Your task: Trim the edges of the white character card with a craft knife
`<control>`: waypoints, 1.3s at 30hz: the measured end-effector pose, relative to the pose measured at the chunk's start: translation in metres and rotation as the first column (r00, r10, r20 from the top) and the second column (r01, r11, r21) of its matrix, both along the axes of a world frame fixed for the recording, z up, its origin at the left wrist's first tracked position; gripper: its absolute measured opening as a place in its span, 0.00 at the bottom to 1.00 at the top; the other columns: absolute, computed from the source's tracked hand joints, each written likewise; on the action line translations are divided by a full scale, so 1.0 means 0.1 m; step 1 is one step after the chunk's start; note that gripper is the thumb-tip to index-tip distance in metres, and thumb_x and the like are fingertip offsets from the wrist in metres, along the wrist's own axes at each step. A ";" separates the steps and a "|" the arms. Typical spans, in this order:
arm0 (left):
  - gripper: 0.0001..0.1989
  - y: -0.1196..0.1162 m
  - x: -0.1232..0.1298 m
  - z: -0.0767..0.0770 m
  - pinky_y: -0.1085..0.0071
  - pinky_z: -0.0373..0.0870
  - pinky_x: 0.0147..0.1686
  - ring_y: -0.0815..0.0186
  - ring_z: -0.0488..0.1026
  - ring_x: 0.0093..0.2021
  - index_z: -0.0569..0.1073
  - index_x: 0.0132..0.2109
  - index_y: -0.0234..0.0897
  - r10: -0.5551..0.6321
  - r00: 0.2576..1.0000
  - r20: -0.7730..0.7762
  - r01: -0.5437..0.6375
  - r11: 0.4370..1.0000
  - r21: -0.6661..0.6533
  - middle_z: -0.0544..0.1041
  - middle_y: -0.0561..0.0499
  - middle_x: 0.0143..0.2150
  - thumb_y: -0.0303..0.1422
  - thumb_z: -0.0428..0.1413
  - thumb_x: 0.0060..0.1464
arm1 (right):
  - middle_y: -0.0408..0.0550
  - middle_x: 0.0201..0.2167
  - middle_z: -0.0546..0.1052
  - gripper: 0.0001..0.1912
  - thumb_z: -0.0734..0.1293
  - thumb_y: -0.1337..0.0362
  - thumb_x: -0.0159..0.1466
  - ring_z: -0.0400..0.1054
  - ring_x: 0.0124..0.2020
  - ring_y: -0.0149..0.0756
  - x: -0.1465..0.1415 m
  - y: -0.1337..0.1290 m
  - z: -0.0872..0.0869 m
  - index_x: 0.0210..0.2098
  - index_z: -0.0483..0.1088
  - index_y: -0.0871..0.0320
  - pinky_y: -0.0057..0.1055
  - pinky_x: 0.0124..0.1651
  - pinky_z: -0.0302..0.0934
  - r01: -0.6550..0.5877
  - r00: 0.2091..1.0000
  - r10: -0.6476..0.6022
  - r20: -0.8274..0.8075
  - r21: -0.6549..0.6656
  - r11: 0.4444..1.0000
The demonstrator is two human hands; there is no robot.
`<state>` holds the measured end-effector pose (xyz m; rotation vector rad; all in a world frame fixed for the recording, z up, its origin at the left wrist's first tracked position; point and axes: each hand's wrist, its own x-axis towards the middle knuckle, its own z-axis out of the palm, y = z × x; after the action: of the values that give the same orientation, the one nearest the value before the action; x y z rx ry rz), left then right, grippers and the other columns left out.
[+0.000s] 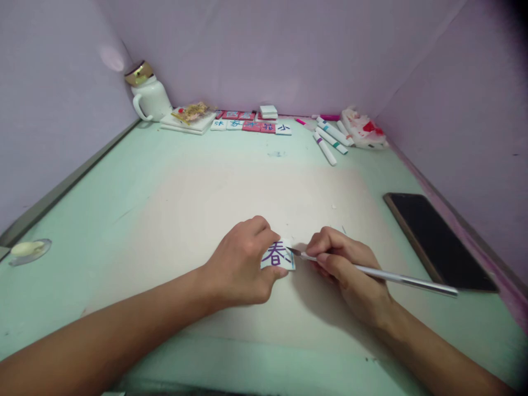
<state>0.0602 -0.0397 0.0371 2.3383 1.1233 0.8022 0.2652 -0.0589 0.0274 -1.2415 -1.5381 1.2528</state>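
Note:
My left hand [241, 263] pinches a small white tile [278, 256] bearing a purple character, holding it down on a pale mat [198, 220]. In my right hand [346, 269] lies a thin silver craft knife [388, 276], gripped like a pen. Its blade tip touches the tile's right edge. The knife's long handle points out to the right, past my wrist.
A dark phone [437, 239] lies at the right. Along the back wall sit a white mug with a gold lid [148, 93], a row of small lettered tiles [251, 125], several markers [330, 137] and a crumpled stained bag [365, 132]. A small dish [29, 250] rests at far left.

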 end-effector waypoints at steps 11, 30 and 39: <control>0.10 0.00 0.00 0.00 0.63 0.69 0.33 0.60 0.69 0.34 0.74 0.38 0.29 -0.004 1.000 0.009 0.004 1.000 -0.020 0.71 0.42 0.37 0.30 0.59 0.47 | 0.37 0.21 0.63 0.07 0.58 0.71 0.61 0.55 0.23 0.29 0.00 -0.01 0.03 0.28 0.64 0.55 0.28 0.25 0.47 -0.050 0.992 0.034 0.125 0.124 0.991; 0.09 -0.01 0.00 0.02 0.64 0.69 0.33 0.60 0.70 0.35 0.74 0.37 0.31 0.009 1.000 -0.004 -0.009 1.000 -0.027 0.71 0.43 0.38 0.29 0.59 0.46 | 0.37 0.18 0.61 0.07 0.57 0.71 0.56 0.53 0.21 0.29 -0.04 0.01 0.07 0.24 0.61 0.55 0.28 0.23 0.46 -0.058 0.978 0.031 0.206 0.123 0.991; 0.11 -0.01 0.00 0.01 0.64 0.69 0.32 0.60 0.69 0.34 0.74 0.39 0.29 0.000 1.000 0.001 0.000 1.000 -0.025 0.71 0.42 0.38 0.29 0.59 0.46 | 0.37 0.18 0.61 0.07 0.57 0.70 0.55 0.52 0.21 0.29 -0.03 0.01 0.07 0.23 0.61 0.55 0.28 0.23 0.46 -0.045 0.984 0.025 0.178 0.108 0.993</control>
<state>0.0597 -0.0406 0.0376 2.3171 1.1263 0.7844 0.2624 -0.0583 0.0346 -1.2848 -1.7400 1.0860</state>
